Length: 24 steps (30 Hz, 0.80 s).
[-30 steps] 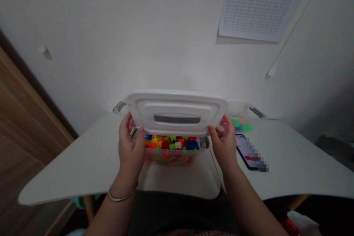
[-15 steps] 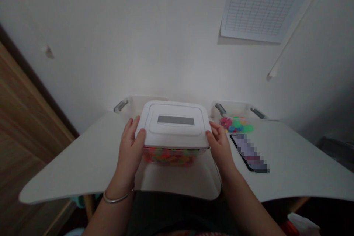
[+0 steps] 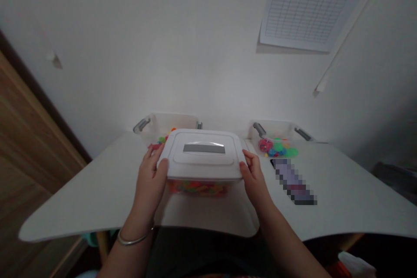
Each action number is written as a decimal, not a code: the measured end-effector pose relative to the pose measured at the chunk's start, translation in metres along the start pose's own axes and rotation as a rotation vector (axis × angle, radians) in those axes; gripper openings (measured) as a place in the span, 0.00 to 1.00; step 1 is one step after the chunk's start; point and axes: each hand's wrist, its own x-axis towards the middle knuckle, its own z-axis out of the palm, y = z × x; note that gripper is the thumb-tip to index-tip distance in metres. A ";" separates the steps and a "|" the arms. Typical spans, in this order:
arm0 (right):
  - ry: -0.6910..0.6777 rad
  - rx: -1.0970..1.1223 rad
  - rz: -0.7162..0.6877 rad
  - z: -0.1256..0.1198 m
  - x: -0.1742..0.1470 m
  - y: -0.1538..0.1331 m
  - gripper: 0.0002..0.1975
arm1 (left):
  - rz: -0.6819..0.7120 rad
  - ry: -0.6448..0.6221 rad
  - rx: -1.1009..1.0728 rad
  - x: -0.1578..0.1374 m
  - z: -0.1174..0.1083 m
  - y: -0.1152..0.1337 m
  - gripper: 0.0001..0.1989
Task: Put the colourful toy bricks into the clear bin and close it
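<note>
A white lid (image 3: 202, 165) with a grey handle inset covers a clear plastic storage box (image 3: 198, 187) in the middle of the table. Through the box's front wall show red, orange and green pieces. My left hand (image 3: 151, 178), a bangle on its wrist, grips the left side, thumb on the lid's edge and fingers along the side. My right hand (image 3: 254, 176) holds the right side the same way, its thumb at the lid's corner. Whether the fingers reach under the lid's rim or onto the box wall is hidden.
Behind stand two open clear bins, one at left (image 3: 176, 119) with colourful pieces, one at right (image 3: 276, 126) with pink, green and blue pieces. A phone (image 3: 295, 182) lies on the white table (image 3: 339, 191). A printed sheet (image 3: 306, 13) hangs on the wall.
The lidded box has come slightly lower and nearer, with both hands moving along on its sides. More of the left bin and its colourful pieces now shows behind it.
</note>
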 end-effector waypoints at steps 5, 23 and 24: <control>-0.007 -0.044 0.004 -0.002 -0.003 -0.001 0.23 | 0.008 -0.036 0.024 0.000 -0.003 -0.003 0.26; 0.033 -0.296 0.090 -0.032 0.006 -0.018 0.20 | -0.027 -0.041 -0.007 -0.007 -0.006 0.016 0.23; 0.049 -0.301 0.106 -0.037 0.007 -0.019 0.20 | -0.028 -0.046 -0.007 -0.007 -0.006 0.018 0.22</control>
